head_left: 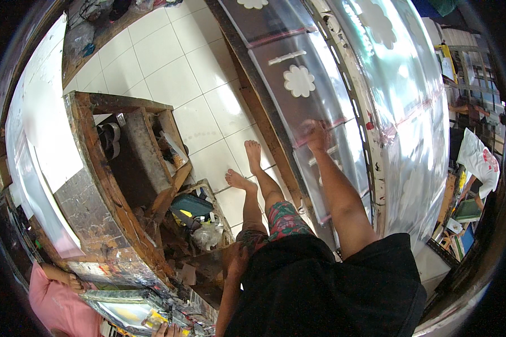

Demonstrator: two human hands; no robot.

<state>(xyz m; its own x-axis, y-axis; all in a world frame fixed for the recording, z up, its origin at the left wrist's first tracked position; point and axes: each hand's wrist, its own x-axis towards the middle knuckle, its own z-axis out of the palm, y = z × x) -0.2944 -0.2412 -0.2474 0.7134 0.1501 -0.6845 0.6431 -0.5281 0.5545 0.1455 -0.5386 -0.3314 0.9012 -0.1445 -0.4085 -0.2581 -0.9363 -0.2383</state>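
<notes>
we see the right hand (317, 136) at a clear, flat plastic sheet (284, 105), its white flower shape (299, 81) just beyond the blurred fingers, probably spread to stay smooth; our left hand (235, 259) hangs well apart. we cannot tell either grip.

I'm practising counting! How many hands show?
4: right hand at clear plastic, left hand by the shorts, pink-sleeved person's hand lower left, another hand at bottom edge. More may hide.
</notes>
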